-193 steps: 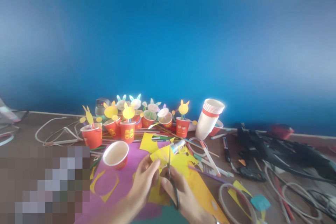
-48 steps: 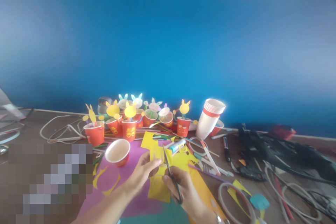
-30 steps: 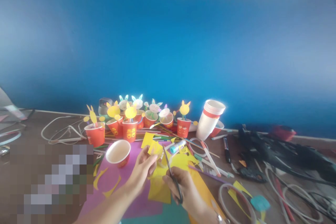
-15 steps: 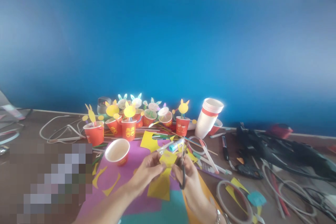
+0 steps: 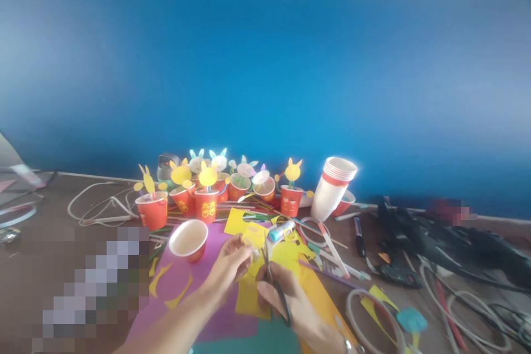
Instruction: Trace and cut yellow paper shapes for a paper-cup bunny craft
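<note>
Between the thumb and fingers of my left hand is a small piece of yellow paper. My right hand grips a pair of scissors by the dark handles, and the blades point up toward the paper's right edge. Whether the blades touch the paper I cannot tell. Beneath both hands lie yellow paper scraps on a purple sheet. A glue stick rests just beyond the scissors. To the left of my left hand stands a paper cup with its white inside showing.
Red cups with paper animal figures line the back, before a blue panel. Right of them leans a stack of white cups. Cables, a black bag-like item and a marker lie at right.
The scissors have swung from near upright to pointing up and left, and my right hand has moved lower. My left hand has shifted slightly left with the yellow paper, which has moved up.
</note>
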The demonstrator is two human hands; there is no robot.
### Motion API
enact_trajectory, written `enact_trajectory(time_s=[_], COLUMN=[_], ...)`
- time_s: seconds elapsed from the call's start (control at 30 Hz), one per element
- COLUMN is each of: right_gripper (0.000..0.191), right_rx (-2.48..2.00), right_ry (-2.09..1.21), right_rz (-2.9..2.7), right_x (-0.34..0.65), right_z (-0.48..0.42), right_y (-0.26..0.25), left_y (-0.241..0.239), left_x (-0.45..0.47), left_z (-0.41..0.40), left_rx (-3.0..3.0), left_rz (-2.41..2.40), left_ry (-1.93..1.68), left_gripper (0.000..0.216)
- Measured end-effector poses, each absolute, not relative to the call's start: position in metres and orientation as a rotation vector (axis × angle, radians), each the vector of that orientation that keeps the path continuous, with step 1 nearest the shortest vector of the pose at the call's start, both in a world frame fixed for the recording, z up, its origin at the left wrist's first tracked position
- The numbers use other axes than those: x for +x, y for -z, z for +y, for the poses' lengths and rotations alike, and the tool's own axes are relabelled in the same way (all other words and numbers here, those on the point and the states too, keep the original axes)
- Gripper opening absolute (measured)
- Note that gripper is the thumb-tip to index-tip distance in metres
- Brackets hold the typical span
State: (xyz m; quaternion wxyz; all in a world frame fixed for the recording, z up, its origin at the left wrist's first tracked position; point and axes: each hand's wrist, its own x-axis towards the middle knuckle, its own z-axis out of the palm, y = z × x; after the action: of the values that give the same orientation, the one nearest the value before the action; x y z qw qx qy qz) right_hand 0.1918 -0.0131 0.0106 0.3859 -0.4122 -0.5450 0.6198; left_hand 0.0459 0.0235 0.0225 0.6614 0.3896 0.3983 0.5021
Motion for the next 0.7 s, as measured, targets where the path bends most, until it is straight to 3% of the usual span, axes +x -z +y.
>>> enact_trajectory(time_s=[0.7], right_gripper=[0.037], right_rx=[-1.003], right_ry=[-1.583], right_rz=[-1.366], right_x=[0.1922], right_z=[-0.0137], right_y=[-0.0113], left_y=[-0.0208], left_x=[0.0431], left_z=[0.0245], left_rx=[0.929], left_rz=[0.807], left_ry=[-1.051], left_gripper=[0.026])
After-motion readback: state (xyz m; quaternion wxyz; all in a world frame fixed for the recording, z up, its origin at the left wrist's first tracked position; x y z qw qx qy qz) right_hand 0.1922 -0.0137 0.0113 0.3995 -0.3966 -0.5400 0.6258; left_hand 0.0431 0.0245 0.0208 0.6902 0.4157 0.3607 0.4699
